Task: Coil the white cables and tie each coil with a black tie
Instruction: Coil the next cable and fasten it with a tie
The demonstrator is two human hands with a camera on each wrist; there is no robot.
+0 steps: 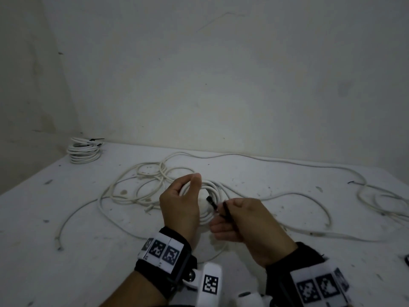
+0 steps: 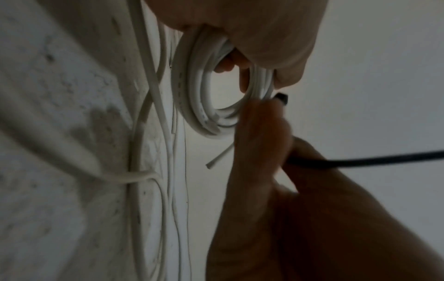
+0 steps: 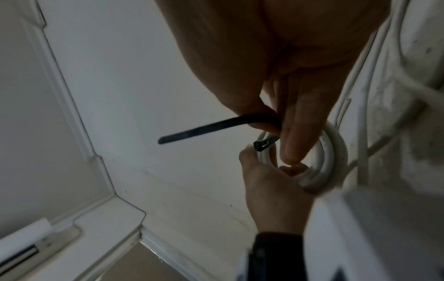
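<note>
While left hand (image 1: 180, 203) grips coil (image 2: 199, 106), right hand (image 1: 250, 227) pinches tie (image 3: 216, 126).

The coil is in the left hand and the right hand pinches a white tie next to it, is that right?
Not quite: the tie is black, not white, as the right wrist view shows best. The rest holds: the left hand holds the coil, and the right hand pinches the tie next to it.
</note>
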